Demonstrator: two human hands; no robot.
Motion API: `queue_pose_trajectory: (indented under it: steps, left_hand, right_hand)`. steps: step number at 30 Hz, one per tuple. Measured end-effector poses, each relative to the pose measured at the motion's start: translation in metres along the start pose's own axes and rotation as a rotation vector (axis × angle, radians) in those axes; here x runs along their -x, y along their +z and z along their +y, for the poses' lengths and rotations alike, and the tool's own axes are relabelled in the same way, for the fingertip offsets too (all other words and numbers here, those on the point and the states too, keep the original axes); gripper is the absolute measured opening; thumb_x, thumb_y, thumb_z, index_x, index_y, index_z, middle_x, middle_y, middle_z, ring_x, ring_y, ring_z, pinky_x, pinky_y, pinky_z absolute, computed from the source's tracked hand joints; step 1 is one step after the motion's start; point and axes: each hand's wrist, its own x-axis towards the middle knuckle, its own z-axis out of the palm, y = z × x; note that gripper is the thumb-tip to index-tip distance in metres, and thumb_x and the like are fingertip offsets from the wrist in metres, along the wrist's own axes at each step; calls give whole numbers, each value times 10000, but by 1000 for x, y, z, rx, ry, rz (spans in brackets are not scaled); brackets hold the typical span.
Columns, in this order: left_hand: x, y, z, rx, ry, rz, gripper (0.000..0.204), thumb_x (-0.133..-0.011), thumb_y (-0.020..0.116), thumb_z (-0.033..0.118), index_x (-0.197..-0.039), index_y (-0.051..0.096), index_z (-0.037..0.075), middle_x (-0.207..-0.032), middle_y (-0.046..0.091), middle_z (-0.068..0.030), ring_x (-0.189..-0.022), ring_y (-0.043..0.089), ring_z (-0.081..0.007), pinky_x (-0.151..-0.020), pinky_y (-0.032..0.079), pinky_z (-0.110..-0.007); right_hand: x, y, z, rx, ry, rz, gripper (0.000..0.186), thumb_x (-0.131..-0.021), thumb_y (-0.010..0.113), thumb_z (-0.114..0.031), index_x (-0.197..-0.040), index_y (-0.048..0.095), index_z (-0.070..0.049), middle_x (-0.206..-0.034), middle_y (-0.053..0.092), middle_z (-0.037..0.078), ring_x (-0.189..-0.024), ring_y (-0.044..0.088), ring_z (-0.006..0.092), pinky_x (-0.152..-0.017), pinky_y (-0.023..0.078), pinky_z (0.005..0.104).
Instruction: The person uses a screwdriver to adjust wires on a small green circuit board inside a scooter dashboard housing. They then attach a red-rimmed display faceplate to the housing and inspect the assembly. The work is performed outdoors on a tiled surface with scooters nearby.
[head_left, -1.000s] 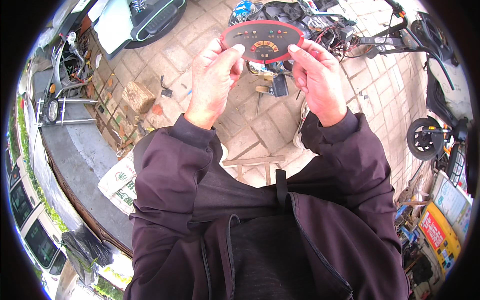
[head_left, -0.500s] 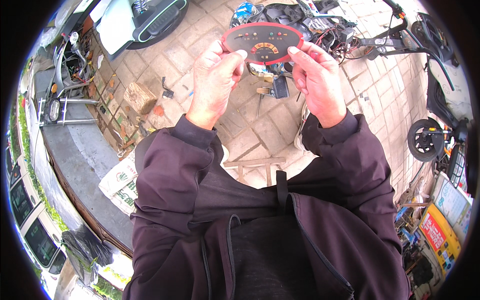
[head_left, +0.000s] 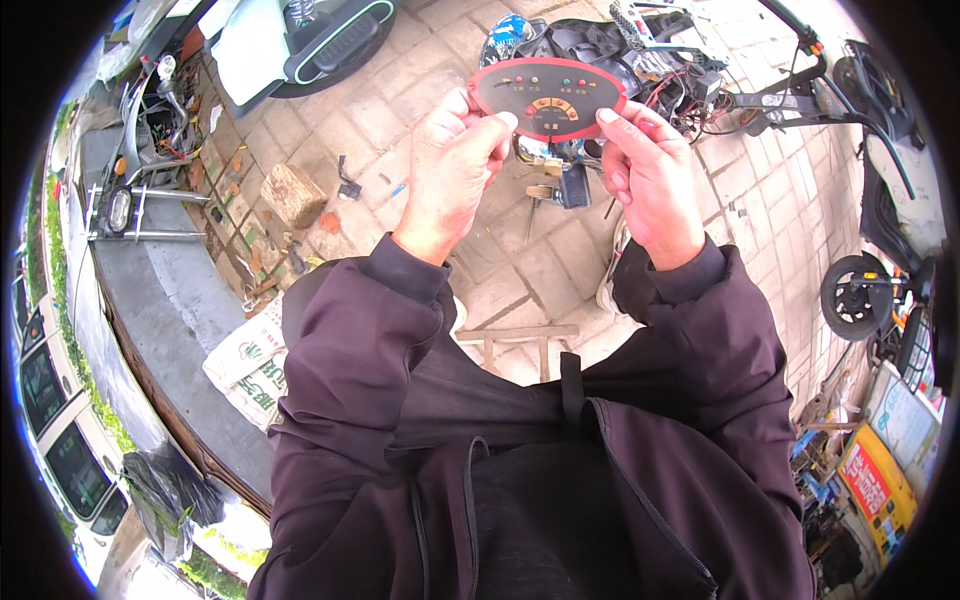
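Note:
An oval dashboard panel [head_left: 548,98], dark grey with a red rim, is held up in front of me. It bears small coloured indicator dots along its upper part and a yellow arc of gauge segments below them. My left hand [head_left: 455,165] pinches its left end, thumb on the face and fingers behind. At the other end, my right hand [head_left: 655,180] grips it the same way, with the lower fingers curled in. Beneath the panel, a small metal-and-black part [head_left: 563,187] shows on the paving, partly covered.
Beyond the panel lie tangled wires [head_left: 690,95] and black scooter parts. A wooden block [head_left: 293,195] sits left on the brick paving [head_left: 500,255]. A white printed sack [head_left: 250,365] lies by my left leg. At right stand a scooter wheel [head_left: 850,297] and a yellow box [head_left: 880,490].
Both hands and the panel appear slightly further right and lower in the picture. The surroundings have shifted similarly, so my view has moved a little. The grip looks the same.

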Motion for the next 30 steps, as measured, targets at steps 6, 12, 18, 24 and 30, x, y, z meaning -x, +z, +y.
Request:
queue_pose_trajectory:
  steps: [6, 12, 18, 24, 30]
  left_hand:
    - [-1, -3, -1, 37, -7, -13, 141, -1008, 583, 182, -1084, 606, 65, -736, 597, 18, -486, 397, -24, -454, 306, -193]
    - [-1, -3, 0, 10, -28, -11, 164, -1005, 584, 172, -1122, 606, 60, -735, 593, 20, -481, 390, -20, -445, 305, -190]
    - [0, -2, 0, 2, -6, -18, 146, -1004, 596, 148, -1115, 607, 54, -737, 576, 28, -482, 388, -15, -441, 300, -186]
    - [0, 0, 0, -18, 4, -10, 126, -1008, 620, 150, -1088, 604, 54, -736, 569, 30, -489, 392, -14, -441, 298, -182]
    - [0, 2, 0, -17, 13, 22, 107, -1004, 649, 159, -1021, 587, 73, -724, 582, 27, -476, 405, -15, -430, 294, -178]
  right_hand:
    - [-1, -3, 1, 6, 29, -22, 131, -1000, 693, -166, -1067, 680, -54, -673, 562, -46, -489, 420, 30, -424, 290, 206]
    - [0, -1, 0, -13, 17, -2, 115, -965, 717, -148, -988, 694, -38, -745, 603, -38, -486, 425, 31, -430, 307, 215]
    - [0, -1, 0, -10, 9, -11, 114, -960, 725, -148, -982, 693, -41, -681, 552, -59, -477, 419, 28, -427, 300, 213]
    - [-1, -2, 1, -17, 11, -7, 101, -955, 732, -132, -975, 691, -42, -688, 562, -54, -468, 422, 26, -422, 302, 212]
    - [0, -2, 3, -28, 19, -11, 99, -954, 736, -127, -976, 691, -41, -696, 570, -52, -469, 423, 25, -421, 303, 212]
